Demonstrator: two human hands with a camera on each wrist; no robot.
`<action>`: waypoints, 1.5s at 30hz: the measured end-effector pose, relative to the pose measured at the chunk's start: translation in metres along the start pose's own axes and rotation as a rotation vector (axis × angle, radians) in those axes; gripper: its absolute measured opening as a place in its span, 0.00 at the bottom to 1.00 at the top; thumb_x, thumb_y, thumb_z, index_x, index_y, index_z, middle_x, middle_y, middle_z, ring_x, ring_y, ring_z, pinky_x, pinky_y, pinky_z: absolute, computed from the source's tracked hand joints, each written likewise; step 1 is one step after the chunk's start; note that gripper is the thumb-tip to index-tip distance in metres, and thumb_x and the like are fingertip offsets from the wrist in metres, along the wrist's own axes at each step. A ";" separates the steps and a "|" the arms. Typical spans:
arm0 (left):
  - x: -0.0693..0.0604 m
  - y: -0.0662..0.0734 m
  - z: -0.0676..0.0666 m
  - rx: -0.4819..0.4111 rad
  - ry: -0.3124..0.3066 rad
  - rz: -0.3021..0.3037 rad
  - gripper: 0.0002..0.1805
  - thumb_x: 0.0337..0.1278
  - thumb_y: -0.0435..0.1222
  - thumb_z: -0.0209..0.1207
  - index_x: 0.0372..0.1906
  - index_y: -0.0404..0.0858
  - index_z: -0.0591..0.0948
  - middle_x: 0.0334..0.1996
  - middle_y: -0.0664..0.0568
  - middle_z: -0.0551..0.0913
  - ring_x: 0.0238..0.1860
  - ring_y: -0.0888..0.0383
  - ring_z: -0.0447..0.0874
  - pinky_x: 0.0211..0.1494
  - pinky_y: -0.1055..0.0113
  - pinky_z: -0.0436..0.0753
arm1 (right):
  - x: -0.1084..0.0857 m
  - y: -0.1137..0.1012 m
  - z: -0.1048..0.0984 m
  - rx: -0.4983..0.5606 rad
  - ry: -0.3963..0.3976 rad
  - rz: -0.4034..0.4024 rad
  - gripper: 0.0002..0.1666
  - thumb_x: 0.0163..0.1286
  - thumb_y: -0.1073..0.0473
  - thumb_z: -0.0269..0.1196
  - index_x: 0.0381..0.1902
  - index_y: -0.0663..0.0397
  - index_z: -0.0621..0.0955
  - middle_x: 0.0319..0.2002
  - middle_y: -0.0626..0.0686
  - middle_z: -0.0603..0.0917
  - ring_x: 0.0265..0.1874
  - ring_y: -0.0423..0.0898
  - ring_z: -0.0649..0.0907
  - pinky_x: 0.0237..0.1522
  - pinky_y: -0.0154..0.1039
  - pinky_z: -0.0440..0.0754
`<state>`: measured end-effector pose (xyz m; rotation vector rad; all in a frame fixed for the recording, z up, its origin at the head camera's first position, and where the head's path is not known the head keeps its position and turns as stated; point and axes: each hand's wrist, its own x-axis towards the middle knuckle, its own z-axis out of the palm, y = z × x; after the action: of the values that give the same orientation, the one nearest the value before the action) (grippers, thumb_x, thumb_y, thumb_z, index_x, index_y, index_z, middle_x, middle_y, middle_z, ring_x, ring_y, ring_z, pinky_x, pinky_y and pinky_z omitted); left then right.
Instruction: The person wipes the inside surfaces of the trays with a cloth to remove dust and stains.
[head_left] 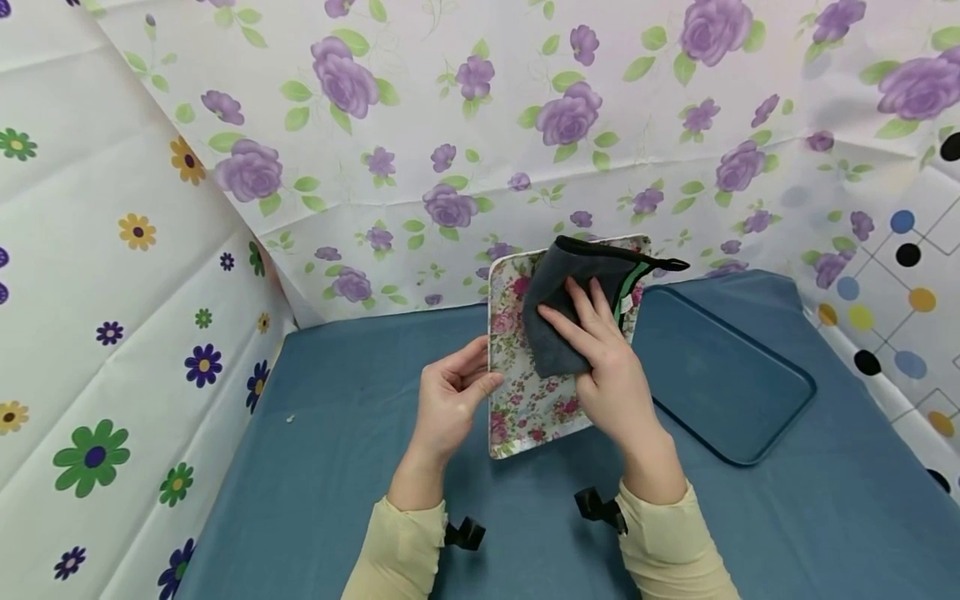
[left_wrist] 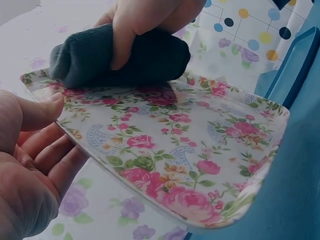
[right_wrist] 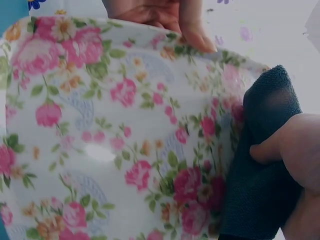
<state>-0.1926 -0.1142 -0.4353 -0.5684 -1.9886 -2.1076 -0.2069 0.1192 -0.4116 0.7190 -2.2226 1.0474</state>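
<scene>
A white rectangular tray with pink roses (head_left: 525, 417) is held up, tilted, above the table. My left hand (head_left: 450, 396) grips its left edge, thumb on the printed face and fingers behind, as the left wrist view also shows. On the upper part of the tray's face lies a dark grey cloth (head_left: 551, 337) with black edging, a green stripe and a loop. My right hand (head_left: 611, 367) holds this cloth against the tray, its fingers spread over it. In the right wrist view the thumb (right_wrist: 267, 150) lies along the folded cloth (right_wrist: 262, 200).
A blue rectangular tray (head_left: 731, 375) lies at the right on the blue tablecloth (head_left: 337, 467). Flowered sheets (head_left: 405, 200) hang behind and at the left, and a dotted one (head_left: 900, 292) at the right. A small pale scrap (head_left: 290, 418) rests on the left side.
</scene>
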 end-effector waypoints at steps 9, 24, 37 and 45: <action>0.000 0.002 -0.002 0.015 -0.004 0.001 0.30 0.65 0.16 0.62 0.72 0.20 0.74 0.57 0.23 0.83 0.50 0.65 0.90 0.55 0.67 0.87 | 0.000 0.009 -0.008 0.014 0.041 0.079 0.58 0.55 0.92 0.47 0.77 0.46 0.77 0.85 0.51 0.58 0.85 0.53 0.50 0.73 0.70 0.65; 0.003 0.004 -0.002 0.008 0.023 -0.050 0.28 0.66 0.18 0.64 0.71 0.24 0.77 0.56 0.27 0.85 0.46 0.64 0.90 0.53 0.65 0.88 | 0.001 0.013 -0.008 0.019 0.079 0.220 0.59 0.57 0.87 0.40 0.81 0.40 0.73 0.86 0.47 0.55 0.86 0.50 0.47 0.79 0.66 0.57; 0.004 0.004 0.001 0.008 0.020 -0.040 0.29 0.67 0.18 0.64 0.71 0.23 0.76 0.57 0.27 0.85 0.47 0.63 0.91 0.54 0.65 0.88 | 0.002 0.012 -0.007 0.010 0.172 0.205 0.55 0.60 0.87 0.41 0.78 0.42 0.77 0.84 0.49 0.61 0.85 0.51 0.52 0.79 0.65 0.59; 0.002 0.005 0.000 -0.004 0.035 -0.062 0.29 0.66 0.18 0.64 0.71 0.22 0.76 0.56 0.26 0.84 0.44 0.65 0.91 0.53 0.66 0.88 | 0.001 0.008 -0.007 0.031 0.144 0.228 0.54 0.60 0.87 0.42 0.78 0.42 0.76 0.84 0.48 0.59 0.85 0.50 0.51 0.78 0.66 0.60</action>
<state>-0.1930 -0.1146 -0.4301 -0.4734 -2.0083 -2.1419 -0.2106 0.1291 -0.4110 0.3946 -2.2041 1.2052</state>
